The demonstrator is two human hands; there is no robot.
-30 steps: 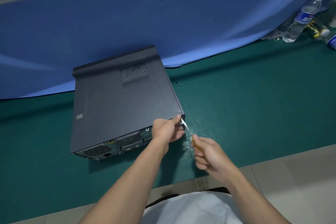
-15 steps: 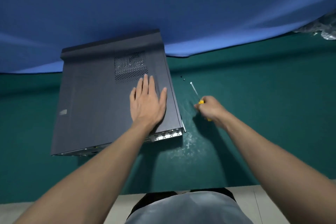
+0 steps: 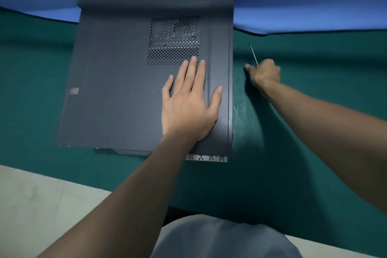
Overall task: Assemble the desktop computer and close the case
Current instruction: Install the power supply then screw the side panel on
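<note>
Pressing the left hand point(image 3: 188, 109) flat, fingers straight, on the computer case point(image 3: 125, 90), nearer than its vent grille point(image 3: 173, 37). Clutching the screwdriver point(image 3: 253, 54) in the curled right hand point(image 3: 265, 73) just right of the case, shaft pointing away along its long edge.

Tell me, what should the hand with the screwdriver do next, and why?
Probably bring the screwdriver to the near edge of the case to fasten the panel. The panel already lies closed, the left hand presses flat on it, and the right hand grips the tool out on the green mat, beside the case.
</note>
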